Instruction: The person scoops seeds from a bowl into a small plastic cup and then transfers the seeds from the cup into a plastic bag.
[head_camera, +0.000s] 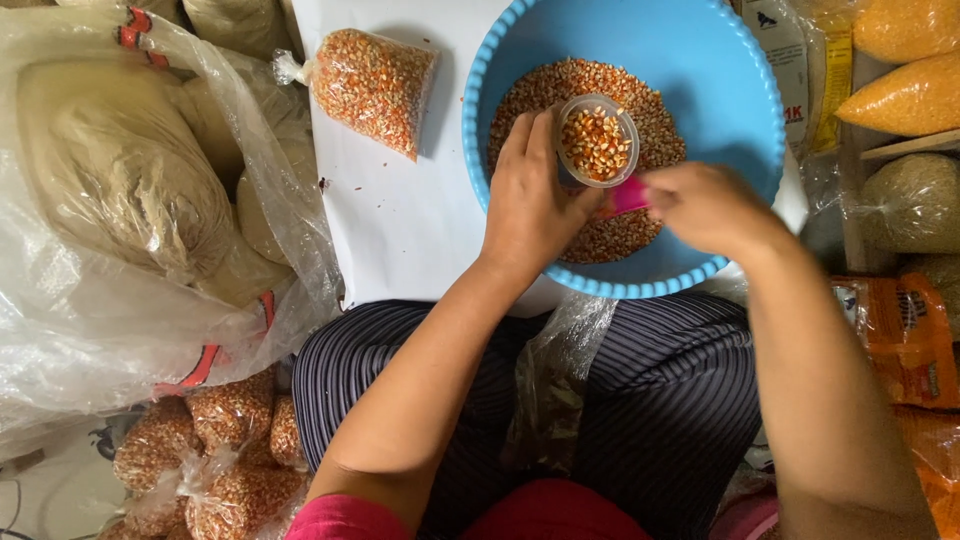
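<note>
Two hands over round blue plastic basin (720, 60): left hand (530, 200) cupped around clear kernel-filled cup (597, 140), steadying; right hand (705, 205) closed on pink handle (628, 195).

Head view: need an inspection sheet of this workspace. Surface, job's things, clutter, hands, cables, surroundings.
Surface: white sheet under the basin, bare at its left.
Job's things: blue basin part filled with corn kernels; clear cup full of kernels, held over the basin.
Clutter: filled corn bag on the sheet; empty clear bag on the lap.
Hands: left hand against the cup's side; right hand blurred, grip on a pink handle.
Cables: nothing seen.
Surroundings: big plastic sack at left; tied corn bags lower left; yellow grain bags and orange packets at right.
</note>
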